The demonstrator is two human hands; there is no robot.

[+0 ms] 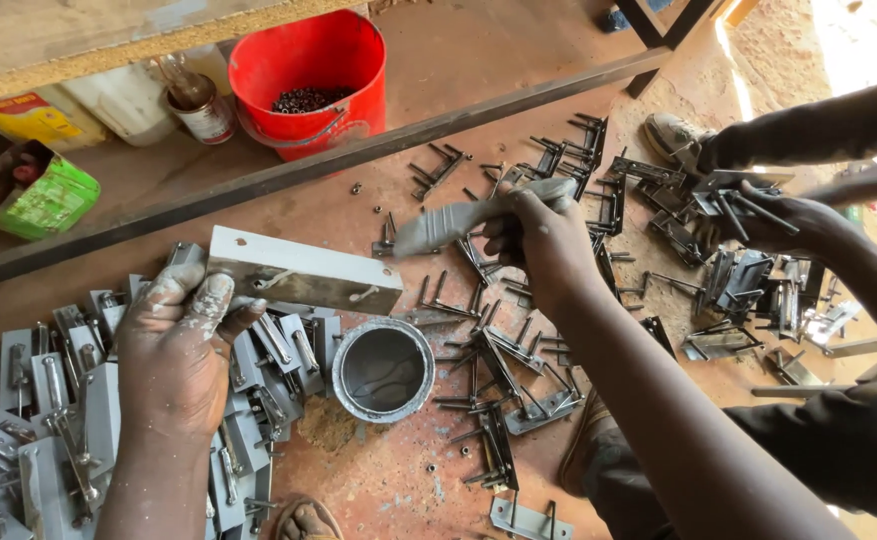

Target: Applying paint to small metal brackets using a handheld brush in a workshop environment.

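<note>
the left hand (180,350), smeared with grey paint, pinches one end of a flat metal plate (303,272), holding it above a pile of grey painted latches (48,400). the plate is long and rectangular, pale grey on its upper face, rust-brown along the near edge, with small holes. the right hand (538,240) is closed around a grey-coated paintbrush (458,218), its bristles just beside the plate's far end. a round paint tin (383,368) sits on the floor below the plate. behind a dark steel bar stand a red bucket (308,75), a small can with a red-and-white label (203,115), a yellow-labelled jug (33,115) and a green packet (33,192). another person's hand (788,215) handles unpainted metal parts (748,280) at right.
</note>
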